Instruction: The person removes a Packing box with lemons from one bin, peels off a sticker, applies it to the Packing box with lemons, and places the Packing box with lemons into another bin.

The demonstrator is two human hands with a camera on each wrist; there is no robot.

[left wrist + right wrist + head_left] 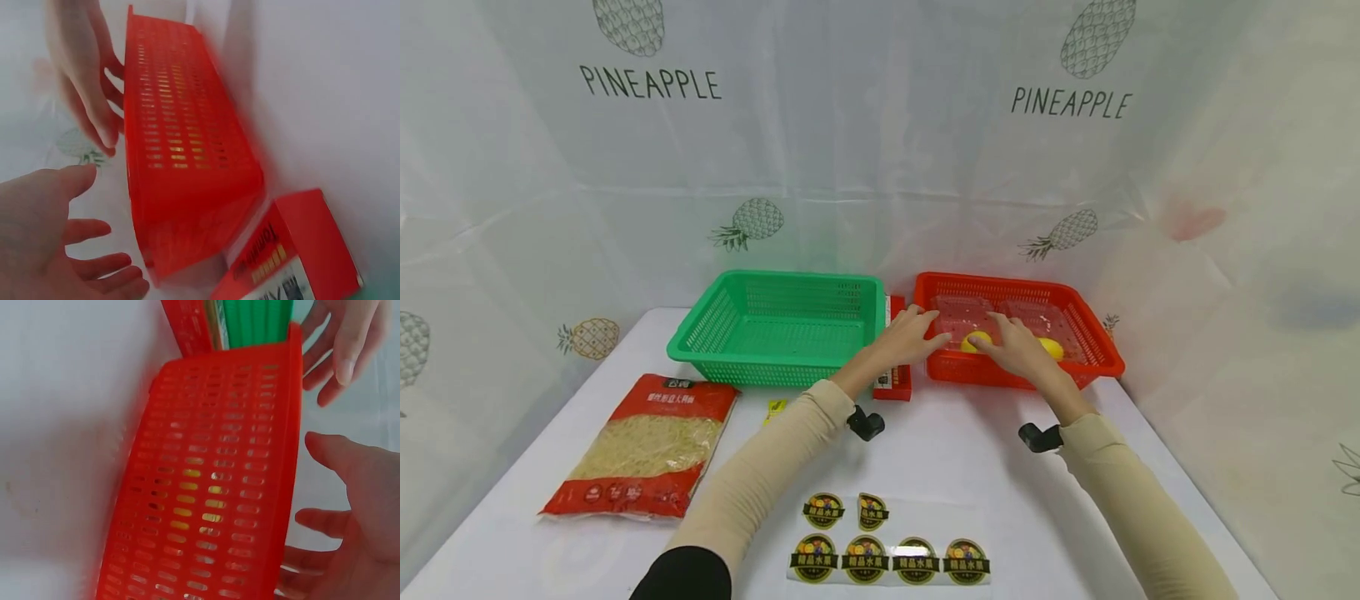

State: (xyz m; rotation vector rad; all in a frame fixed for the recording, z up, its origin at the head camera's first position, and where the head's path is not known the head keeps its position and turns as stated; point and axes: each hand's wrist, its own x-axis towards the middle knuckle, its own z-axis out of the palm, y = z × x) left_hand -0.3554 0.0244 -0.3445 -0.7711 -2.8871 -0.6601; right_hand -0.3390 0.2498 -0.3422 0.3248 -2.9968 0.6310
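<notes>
The red basket (977,369) stands at the back right of the table. Inside it are clear plastic boxes (953,307) and two yellow fruits, one left (976,340) and one right (1051,348). My left hand (904,337) reaches over the basket's left end, its fingers spread and holding nothing. Above the front rim is my right hand (1024,348), also empty, with fingers apart and pointing forward. In the left wrist view my left hand (37,231) is beside the rim; the right wrist view has my right hand (369,512) just off the rim, fingers loosely bent.
A green basket (790,372) stands left of the red one, with a red box (892,387) between them. A bag of pasta (647,442) lies at the left, a small yellow packet (775,408) near it. A sheet of round stickers (865,558) lies in front.
</notes>
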